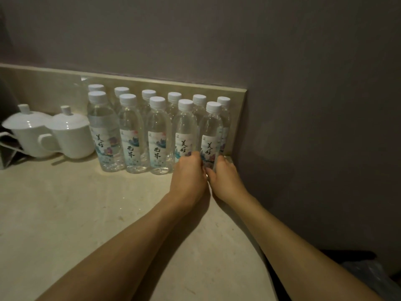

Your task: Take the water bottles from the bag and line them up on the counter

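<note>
Both hands are reaching in from the bottom of the frame and wrapping the rightmost front bottle [210, 135] low down, left hand [188, 172] and right hand [224, 173] curling around its base. Clear water bottles with white caps are standing in two rows mid-frame on the beige counter [76, 213], crowding the right edge by the wall [314, 105]. Two lidded white cups [54, 133] are sitting left.

bottle bases [208, 168] hidden, fingers [225, 161] partly hidden
</note>
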A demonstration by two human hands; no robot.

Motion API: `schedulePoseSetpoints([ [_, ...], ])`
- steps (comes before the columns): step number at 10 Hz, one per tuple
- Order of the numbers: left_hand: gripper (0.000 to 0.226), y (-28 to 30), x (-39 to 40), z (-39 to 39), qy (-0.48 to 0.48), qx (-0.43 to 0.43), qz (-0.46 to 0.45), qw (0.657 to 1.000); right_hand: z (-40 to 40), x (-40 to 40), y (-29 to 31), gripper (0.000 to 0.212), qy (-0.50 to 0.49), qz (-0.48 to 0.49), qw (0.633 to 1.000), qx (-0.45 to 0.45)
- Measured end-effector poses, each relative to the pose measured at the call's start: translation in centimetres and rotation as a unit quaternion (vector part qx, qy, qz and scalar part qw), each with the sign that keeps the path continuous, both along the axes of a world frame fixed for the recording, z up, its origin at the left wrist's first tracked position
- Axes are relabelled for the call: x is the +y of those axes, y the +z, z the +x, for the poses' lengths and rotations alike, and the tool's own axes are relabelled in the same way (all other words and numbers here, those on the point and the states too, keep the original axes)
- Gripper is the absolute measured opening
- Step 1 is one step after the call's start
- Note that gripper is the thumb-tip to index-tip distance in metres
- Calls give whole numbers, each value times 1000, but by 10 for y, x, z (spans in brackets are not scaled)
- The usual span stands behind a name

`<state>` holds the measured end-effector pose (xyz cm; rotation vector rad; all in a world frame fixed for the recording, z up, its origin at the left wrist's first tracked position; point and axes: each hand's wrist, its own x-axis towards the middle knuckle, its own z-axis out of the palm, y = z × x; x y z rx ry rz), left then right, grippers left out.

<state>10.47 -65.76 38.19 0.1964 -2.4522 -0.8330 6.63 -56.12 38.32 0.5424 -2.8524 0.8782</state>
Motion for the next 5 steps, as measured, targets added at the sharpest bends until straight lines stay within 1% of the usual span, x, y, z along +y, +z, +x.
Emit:
schedulePoseSetpoints([
  [2,12,2,-2,3,2,1,7,1000,1,0,4,42,-4,2,1000,-14],
  [3,18,2,-3,7,1,-8,-4,1000,3,-2,6,44,-21,-7,1000,-16],
  [4,22,5,-9,14,-5,-17,8,1000,8,-7,10,49,-43,-26,998,-27],
  [5,24,3,-19,22,-5,-26,31,999,16,-8,6,48,-70,-35,996,-30],
])
